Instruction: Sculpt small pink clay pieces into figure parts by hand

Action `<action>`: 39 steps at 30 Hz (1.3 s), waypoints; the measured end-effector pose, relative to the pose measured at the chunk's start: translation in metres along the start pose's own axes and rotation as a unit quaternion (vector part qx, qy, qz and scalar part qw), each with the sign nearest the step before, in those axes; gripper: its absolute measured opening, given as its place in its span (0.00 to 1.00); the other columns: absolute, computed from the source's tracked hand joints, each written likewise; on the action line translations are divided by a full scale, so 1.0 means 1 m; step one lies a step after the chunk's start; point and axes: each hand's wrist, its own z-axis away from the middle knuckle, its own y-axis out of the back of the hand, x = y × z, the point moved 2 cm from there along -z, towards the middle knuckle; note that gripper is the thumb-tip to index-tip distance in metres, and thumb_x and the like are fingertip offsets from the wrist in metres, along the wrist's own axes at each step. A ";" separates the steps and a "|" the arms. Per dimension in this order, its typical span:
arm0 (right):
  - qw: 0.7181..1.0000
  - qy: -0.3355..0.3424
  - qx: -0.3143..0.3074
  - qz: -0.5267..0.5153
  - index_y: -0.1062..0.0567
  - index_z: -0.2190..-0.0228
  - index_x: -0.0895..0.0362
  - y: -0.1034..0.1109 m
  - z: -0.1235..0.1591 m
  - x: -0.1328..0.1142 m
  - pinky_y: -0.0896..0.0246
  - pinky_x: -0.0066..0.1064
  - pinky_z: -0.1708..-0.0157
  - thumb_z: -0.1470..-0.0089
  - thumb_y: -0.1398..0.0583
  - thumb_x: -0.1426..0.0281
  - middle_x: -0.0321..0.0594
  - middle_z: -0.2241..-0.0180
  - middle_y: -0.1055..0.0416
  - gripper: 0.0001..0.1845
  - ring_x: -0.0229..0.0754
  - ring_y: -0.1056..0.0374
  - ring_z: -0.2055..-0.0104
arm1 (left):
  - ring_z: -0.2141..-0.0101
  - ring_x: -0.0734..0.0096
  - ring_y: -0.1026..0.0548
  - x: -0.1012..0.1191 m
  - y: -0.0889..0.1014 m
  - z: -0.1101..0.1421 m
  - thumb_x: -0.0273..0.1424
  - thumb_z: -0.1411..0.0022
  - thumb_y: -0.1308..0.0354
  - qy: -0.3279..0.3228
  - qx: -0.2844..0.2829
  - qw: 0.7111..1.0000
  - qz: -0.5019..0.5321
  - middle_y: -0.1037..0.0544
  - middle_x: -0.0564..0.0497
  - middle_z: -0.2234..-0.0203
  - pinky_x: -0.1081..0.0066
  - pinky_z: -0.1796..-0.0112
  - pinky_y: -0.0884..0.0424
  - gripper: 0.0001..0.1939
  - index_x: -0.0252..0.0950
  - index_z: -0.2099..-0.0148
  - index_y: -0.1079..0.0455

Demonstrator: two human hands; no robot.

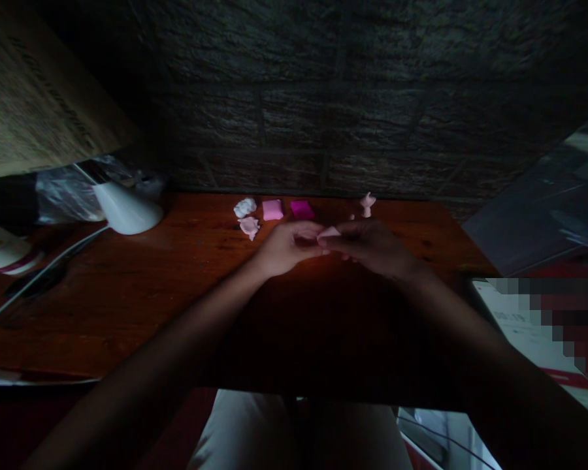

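Observation:
Both hands meet over the wooden table [176, 287]. Between their fingertips is a small pale pink piece of modelling clay [330, 232]. My left hand [289, 247] closes on its left side, thumb and fingers curled. My right hand [372, 247] pinches it from the right. Behind my left hand lie a white crumpled lump [245, 207], a torn pale pink lump [249, 227], a light pink square block [273, 209] and a magenta block [302, 209]. A small pale pink shaped figure [367, 204] stands behind my right hand, with a tiny bit [351, 217] near it.
A white lamp base [127, 209] with a cable stands at the left, beneath a large brown shade-like object [44, 98]. A white cup [4, 248] is at the far left. A dark brick wall [294, 117] rises behind the table. White printed boxes [519, 326] sit at the right.

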 end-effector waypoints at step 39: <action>0.994 -0.005 0.025 -0.109 0.16 0.64 0.53 0.004 0.002 0.000 0.47 0.27 0.77 0.47 0.32 0.57 0.35 0.74 0.27 0.14 0.35 0.37 0.74 | 0.57 0.67 0.17 0.009 -0.003 0.001 0.25 0.40 0.32 0.139 0.042 0.915 0.375 0.14 0.46 0.58 0.67 0.48 0.24 0.07 0.36 0.58 0.16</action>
